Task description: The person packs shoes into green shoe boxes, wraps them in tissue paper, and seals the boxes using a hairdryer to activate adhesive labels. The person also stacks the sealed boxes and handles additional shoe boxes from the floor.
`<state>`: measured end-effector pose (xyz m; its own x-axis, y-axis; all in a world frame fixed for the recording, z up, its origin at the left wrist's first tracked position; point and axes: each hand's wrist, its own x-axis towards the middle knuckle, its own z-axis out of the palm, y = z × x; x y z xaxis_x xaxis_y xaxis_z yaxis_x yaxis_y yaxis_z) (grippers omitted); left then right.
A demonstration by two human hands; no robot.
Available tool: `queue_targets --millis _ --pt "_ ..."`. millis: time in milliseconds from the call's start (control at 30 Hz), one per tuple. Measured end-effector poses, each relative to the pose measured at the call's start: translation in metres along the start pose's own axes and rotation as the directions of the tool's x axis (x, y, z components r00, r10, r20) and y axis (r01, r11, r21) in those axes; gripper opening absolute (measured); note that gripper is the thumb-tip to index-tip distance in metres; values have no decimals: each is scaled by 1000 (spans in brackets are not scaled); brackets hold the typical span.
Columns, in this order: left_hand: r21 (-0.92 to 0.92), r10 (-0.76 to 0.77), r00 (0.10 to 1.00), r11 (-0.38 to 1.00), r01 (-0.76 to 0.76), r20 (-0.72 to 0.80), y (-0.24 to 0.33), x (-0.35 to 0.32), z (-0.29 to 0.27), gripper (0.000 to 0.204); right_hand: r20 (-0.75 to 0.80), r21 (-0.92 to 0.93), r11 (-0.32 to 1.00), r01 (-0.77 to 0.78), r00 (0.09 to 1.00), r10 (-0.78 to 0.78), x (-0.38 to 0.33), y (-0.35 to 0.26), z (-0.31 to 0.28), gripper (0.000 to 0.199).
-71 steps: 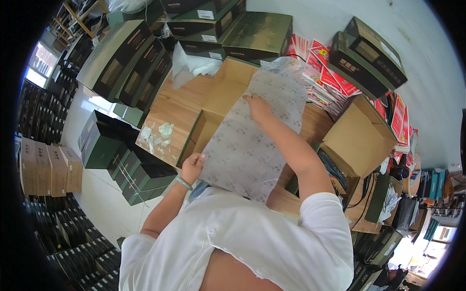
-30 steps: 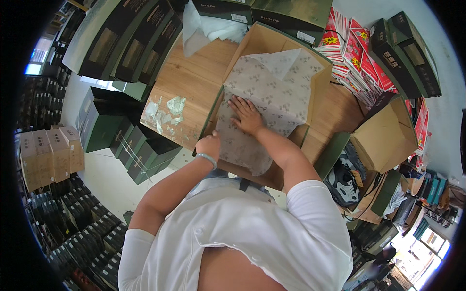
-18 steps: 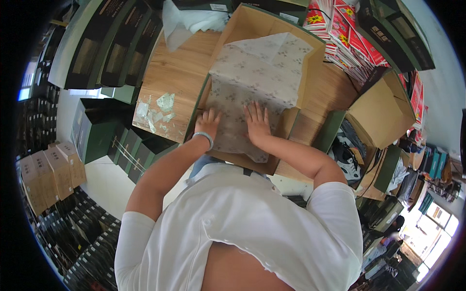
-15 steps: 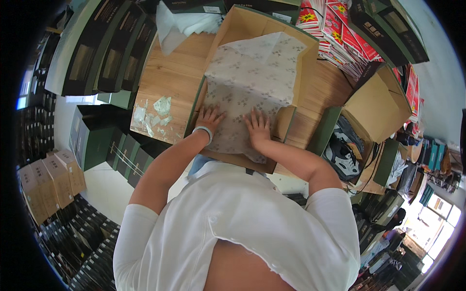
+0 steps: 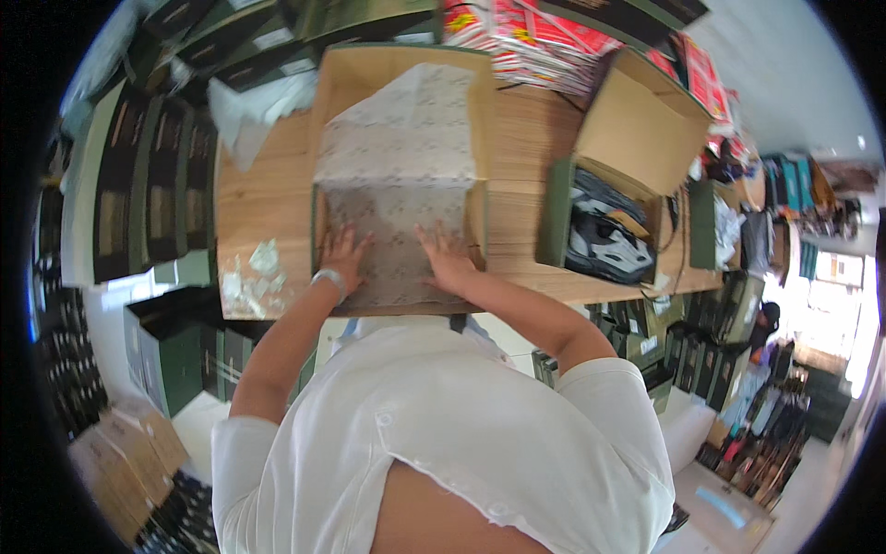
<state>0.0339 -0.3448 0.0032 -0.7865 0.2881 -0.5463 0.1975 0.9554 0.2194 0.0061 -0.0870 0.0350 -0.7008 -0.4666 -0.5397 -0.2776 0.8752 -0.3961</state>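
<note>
An opened shoebox (image 5: 485, 111) lies before me with its lid folded back, lined with patterned tissue paper (image 5: 406, 138). Inside its near part, my left hand (image 5: 343, 257) presses flat near the left wall, fingers spread; a pale band circles that wrist. My right hand (image 5: 447, 260) rests on the tissue toward the right wall, its fingers also apart. Neither hand grips anything. What lies under the tissue is hidden. To the right stands a second opened shoebox (image 5: 637, 102), with dark grey and white sneakers (image 5: 609, 235) in it.
Torn scraps of pale paper (image 5: 258, 268) lie on the wooden table (image 5: 526, 212) at its left front. White tissue (image 5: 254, 111) is bunched at the far left. Stacked dark shoeboxes (image 5: 152, 189) border the left side; red-and-white printed packets (image 5: 544, 46) are piled at the back.
My view has turned, so the table and box now look straighter and sit further left. Both hands stay spread on the tissue; my right hand's fingers now angle more to the left.
</note>
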Motion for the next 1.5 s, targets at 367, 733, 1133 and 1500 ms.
queue_targets --millis 367,733,1133,1500 --pt "-551 -371 773 834 33 -514 27 -65 49 50 -690 120 818 -563 545 476 -193 277 -65 85" --pt "-499 -342 671 865 -48 -658 34 -48 60 40 -416 -407 853 -328 897 147 -186 299 -56 124" --pt "-548 -446 653 835 57 -612 43 -52 60 36 -413 -457 862 -220 911 13 -178 306 -52 115" --pt "-562 -429 673 827 25 -602 43 -56 52 35 -624 -241 921 -305 776 94 -179 295 -61 123"
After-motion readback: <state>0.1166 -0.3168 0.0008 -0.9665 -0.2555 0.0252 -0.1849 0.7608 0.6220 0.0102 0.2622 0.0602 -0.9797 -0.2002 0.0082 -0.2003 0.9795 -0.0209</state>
